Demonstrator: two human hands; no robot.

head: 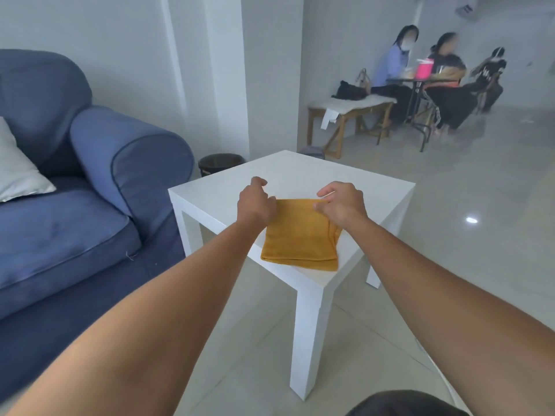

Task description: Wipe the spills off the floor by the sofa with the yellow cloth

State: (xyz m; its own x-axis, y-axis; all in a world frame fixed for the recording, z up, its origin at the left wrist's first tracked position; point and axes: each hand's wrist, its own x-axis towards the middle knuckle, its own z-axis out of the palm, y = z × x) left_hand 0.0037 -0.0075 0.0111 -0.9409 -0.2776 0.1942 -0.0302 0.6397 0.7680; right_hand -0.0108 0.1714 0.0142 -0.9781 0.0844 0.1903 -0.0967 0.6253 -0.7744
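Observation:
The yellow cloth [300, 235] lies folded on the small white table [354, 187], near its front corner. My left hand [255, 199] rests at the cloth's far left corner, fingers curled and slightly apart. My right hand [342, 202] hovers over the far right corner, fingers bent and spread, touching the cloth's edge. Neither hand has a firm hold that I can see. The blue sofa [99, 163] stands to the left of the table. No spill shows on the pale tiled floor [258, 355] between sofa and table.
A dark waste bin [220, 165] stands behind the table beside the sofa arm. A pale cushion [18, 172] lies on the sofa. At the back right, three people sit at a table [420, 82] beside a wooden bench [351, 111]. Tiled floor stretches to the right.

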